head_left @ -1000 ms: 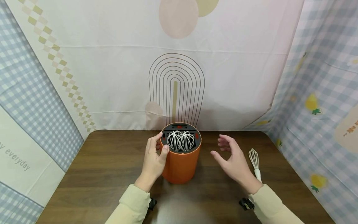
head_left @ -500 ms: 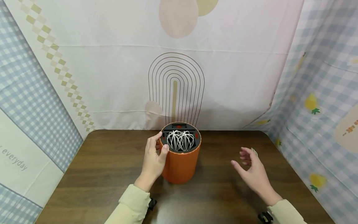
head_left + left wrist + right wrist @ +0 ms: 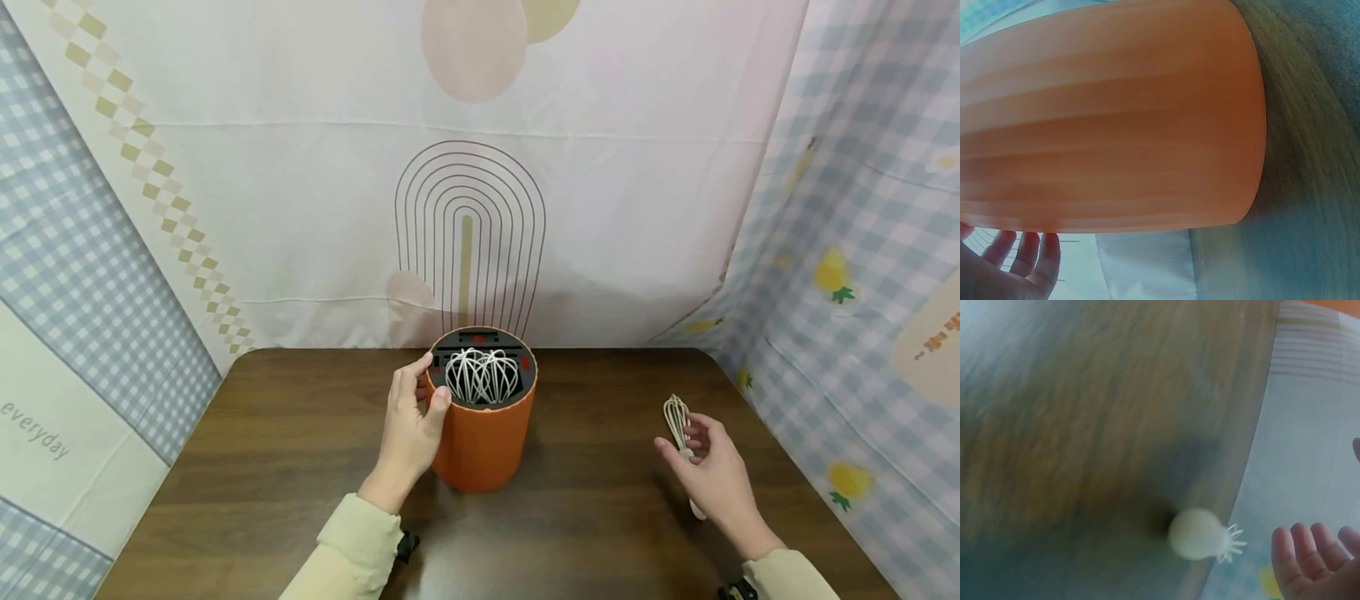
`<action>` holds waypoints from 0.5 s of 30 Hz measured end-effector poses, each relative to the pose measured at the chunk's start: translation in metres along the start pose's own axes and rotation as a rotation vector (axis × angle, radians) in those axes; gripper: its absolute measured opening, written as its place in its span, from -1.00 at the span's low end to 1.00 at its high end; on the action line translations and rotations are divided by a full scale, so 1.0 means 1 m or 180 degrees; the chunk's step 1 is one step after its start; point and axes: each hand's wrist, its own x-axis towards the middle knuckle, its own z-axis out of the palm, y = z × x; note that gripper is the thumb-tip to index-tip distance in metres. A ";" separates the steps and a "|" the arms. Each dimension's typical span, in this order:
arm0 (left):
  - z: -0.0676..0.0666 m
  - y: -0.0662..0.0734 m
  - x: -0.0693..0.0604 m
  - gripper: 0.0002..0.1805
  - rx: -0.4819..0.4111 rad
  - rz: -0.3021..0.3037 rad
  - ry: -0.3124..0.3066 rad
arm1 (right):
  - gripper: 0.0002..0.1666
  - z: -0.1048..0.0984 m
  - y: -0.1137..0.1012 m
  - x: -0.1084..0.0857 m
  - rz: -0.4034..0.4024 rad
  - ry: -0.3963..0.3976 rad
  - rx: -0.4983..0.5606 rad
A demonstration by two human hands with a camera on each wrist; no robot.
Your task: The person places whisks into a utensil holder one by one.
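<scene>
An orange utensil holder with a dark slotted insert stands upright on the table, several red marks showing in its top. White whisk wires stick up out of its opening. My left hand holds the holder by its left side near the rim, thumb in front and fingers farther back; in the left wrist view its fingertips meet the ribbed wall. At the right lies a single whisk with a white handle. Over that handle hovers my right hand, thumb and fingers apart; it partly hides the whisk.
The brown wooden table ends at a white cloth backdrop with printed arches. Blue checked cloth hangs along the right side, and a similar one along the left.
My right hand has moved right and toward me, away from the holder, to the loose whisk. The left hand has stayed on the holder.
</scene>
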 end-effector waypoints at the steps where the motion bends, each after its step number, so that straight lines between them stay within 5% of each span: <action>1: 0.000 0.000 0.000 -0.42 -0.0003 -0.0001 0.0001 | -0.10 -0.002 0.002 0.000 0.0057 -0.0020 -0.0018; 15: 0.000 0.000 0.000 -0.42 -0.0026 -0.0011 0.0006 | 0.03 -0.007 0.020 -0.002 0.0736 -0.0341 -0.0042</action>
